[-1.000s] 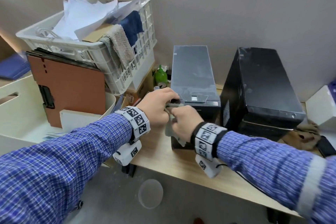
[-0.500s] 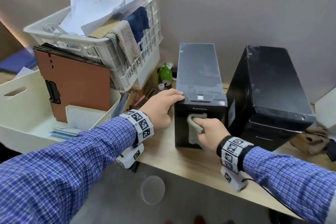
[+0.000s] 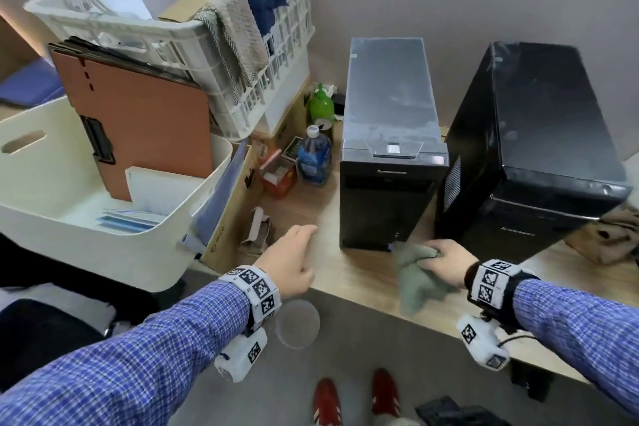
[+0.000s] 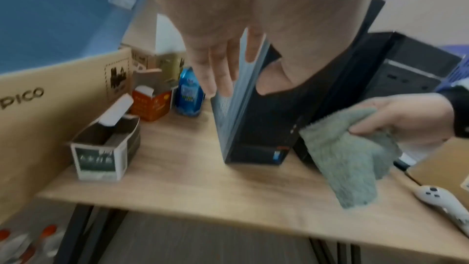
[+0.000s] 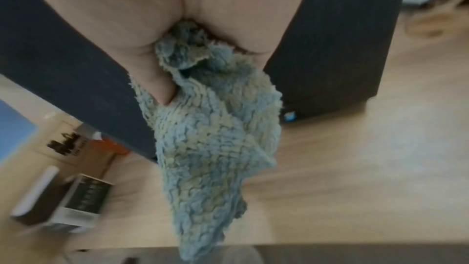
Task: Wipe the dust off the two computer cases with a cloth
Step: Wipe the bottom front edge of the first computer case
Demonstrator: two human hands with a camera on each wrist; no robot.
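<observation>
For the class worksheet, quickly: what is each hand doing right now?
Left hand: open, holding nothing, beside the narrow black computer case.
Right hand: grips the fluffy grey-green cloth.

The left hand (image 3: 289, 263) hangs free with its fingers (image 4: 215, 71) straight and loosely spread, holding nothing. The right hand (image 3: 446, 261) is fisted, thumb and fingers bunching a grey-green cloth (image 3: 416, 284) that dangles below it. Both forearms reach forward in blue checked sleeves.

Both sleeves (image 3: 114, 367) are blue-and-white checked cloth. Each wrist wears a white band (image 3: 254, 290) printed with black square codes, a small white coded camera pod (image 3: 242, 354) hanging below it. The shoes (image 3: 326, 401) are red with white stripes.
</observation>
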